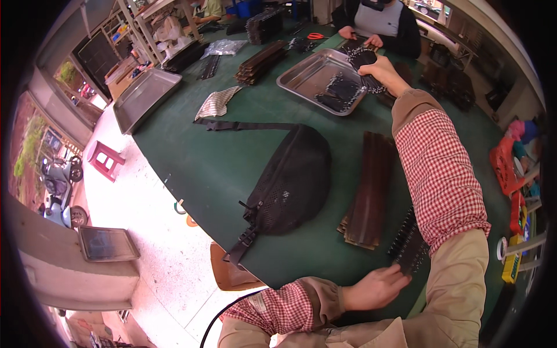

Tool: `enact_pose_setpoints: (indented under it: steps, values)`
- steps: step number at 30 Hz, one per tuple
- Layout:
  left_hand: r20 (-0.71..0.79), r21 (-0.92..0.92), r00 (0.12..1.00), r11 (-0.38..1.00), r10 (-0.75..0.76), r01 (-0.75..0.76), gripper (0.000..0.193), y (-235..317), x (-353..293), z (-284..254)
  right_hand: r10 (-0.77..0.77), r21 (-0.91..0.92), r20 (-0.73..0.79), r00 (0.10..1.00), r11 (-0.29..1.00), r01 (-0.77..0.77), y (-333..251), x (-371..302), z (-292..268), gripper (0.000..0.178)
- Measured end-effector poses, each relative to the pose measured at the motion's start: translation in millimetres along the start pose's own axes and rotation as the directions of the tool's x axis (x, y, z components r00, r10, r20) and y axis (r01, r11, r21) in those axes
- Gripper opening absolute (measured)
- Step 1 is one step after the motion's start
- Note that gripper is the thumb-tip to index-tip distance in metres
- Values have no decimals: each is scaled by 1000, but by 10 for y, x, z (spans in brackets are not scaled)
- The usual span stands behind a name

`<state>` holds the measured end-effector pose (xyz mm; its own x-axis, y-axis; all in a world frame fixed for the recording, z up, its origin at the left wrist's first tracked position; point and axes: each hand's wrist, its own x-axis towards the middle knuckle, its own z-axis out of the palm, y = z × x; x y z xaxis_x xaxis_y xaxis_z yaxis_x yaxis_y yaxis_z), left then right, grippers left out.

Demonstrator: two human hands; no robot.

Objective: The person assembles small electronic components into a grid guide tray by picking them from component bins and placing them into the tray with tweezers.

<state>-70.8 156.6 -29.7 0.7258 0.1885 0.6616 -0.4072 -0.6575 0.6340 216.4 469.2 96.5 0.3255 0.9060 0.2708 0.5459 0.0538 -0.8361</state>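
My right hand [382, 73] reaches far across the table, closed round a bundle of black strips [362, 57] with pale, beaded-looking ends. The bundle is over the right rim of a metal tray [299, 78], where more black strips [339, 94] lie. Close to me, my left hand [377, 287] has its fingers curled together at the near end of a row of dark strips [411, 246] with pale edge dots. Whether a strip is pinched there is hidden. Just left of that row lies a stack of long brown strips [369, 188].
A black waist bag [296, 180] with its strap covers mid-table. Beyond it are a checked cloth [217, 103], stacked brown strips [260, 62] and orange-handled scissors [315, 36]. Another metal tray [145, 98] stands at the left edge. A co-worker [377, 23] handles strips across the table.
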Motion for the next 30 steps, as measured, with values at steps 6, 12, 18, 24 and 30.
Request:
enact_pose_setpoints:
  steps: [6, 12, 18, 24, 30]
  values:
    - [-31, 31, 999, 999, 35, -34, 33, -9, -3, -55, 142, 172, 28, 989, 974, -145, -321, -760, -590, 28]
    - [-97, 53, 995, 998, -37, 42, 23, -33, 9, -10, 232, 157, 42, 972, 959, -236, -453, -1923, -1700, 28]
    - [-71, 189, 992, 975, -108, 120, 18, -27, 24, -68, 373, 138, -121, 920, 924, -357, -590, -3524, -2761, 27]
    - [-103, 249, 986, 956, -132, 154, 23, -18, 15, 4, 542, 207, -230, 809, 839, -503, -115, -4835, -3448, 36]
    - [-88, 427, 996, 903, -15, 51, 22, 47, 16, 35, 477, 16, -229, 849, 874, -486, 528, -5174, -3463, 50]
